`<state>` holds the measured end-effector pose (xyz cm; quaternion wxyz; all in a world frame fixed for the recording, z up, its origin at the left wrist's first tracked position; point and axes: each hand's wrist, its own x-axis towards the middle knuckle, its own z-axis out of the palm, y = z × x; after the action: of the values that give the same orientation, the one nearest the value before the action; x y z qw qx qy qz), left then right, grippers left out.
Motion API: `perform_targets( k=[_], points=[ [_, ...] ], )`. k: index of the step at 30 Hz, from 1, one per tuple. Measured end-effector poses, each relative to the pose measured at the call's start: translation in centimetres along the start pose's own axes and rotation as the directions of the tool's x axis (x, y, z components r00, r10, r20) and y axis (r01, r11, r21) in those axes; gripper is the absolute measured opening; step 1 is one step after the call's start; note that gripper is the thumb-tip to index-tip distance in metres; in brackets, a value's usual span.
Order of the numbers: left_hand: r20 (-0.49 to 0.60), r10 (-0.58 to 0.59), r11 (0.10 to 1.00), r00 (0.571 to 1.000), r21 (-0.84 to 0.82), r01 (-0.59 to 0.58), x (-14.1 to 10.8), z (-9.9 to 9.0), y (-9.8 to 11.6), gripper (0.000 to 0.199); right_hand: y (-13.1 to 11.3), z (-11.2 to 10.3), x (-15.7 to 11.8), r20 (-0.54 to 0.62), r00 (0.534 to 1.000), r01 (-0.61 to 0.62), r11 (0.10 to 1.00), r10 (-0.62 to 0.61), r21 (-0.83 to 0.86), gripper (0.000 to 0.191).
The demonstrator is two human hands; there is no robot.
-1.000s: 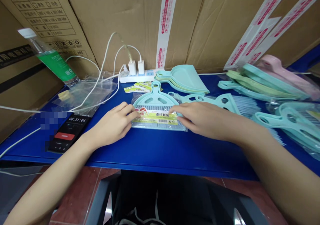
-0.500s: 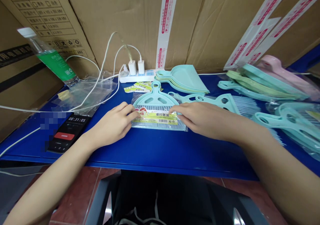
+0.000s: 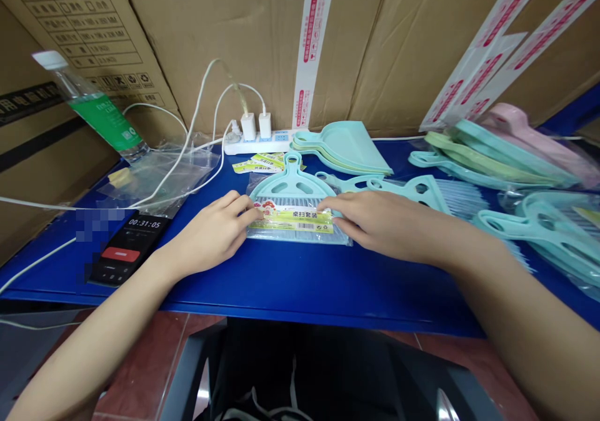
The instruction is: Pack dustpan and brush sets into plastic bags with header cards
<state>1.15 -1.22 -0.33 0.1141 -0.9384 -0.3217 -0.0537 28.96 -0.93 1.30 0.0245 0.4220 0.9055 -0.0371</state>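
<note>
A light-blue dustpan and brush set (image 3: 293,187) lies on the blue table in a clear plastic bag, its handle pointing away from me. Across the brush bristles rests a yellow-green label card (image 3: 300,219) with red mushrooms at its left end. My left hand (image 3: 218,230) is at the left side of the bag, its bent fingertips pressed on the card's left end. From the right, my right hand (image 3: 375,221) reaches over the bag, with its fingertips touching the card's right end. The fingers of both hands are closed at the card's ends.
Stacked dustpans (image 3: 351,146) and loose label cards (image 3: 262,162) lie behind the set, by a power strip (image 3: 257,144). More brushes (image 3: 422,190) and bagged pans (image 3: 506,158) are at the right. A phone (image 3: 129,246), bottle (image 3: 103,118), plastic bags and white cables are at the left.
</note>
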Motion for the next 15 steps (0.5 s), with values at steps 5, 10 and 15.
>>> perform_targets(
  k=[5, 10, 15],
  points=[
    [0.006, -0.003, 1.000, 1.000, 0.003, 0.003, 0.05, 0.04, 0.03, 0.037, -0.09, -0.11, -0.03, 0.006, 1.000, -0.002, 1.000, 0.002, -0.002, 0.033],
    [0.000, -0.013, 1.000, 1.000, -0.004, 0.013, 0.03, 0.10, 0.02, 0.037, -0.05, -0.06, 0.00, -0.012, 1.000, 0.011, 1.000, -0.011, -0.010, 0.034],
    [-0.001, -0.007, 1.000, 1.000, -0.014, 0.007, 0.07, 0.08, 0.09, 0.037, -0.32, -0.25, 0.09, 0.030, 0.999, -0.028, 1.000, 0.029, -0.013, 0.036]
  ],
)
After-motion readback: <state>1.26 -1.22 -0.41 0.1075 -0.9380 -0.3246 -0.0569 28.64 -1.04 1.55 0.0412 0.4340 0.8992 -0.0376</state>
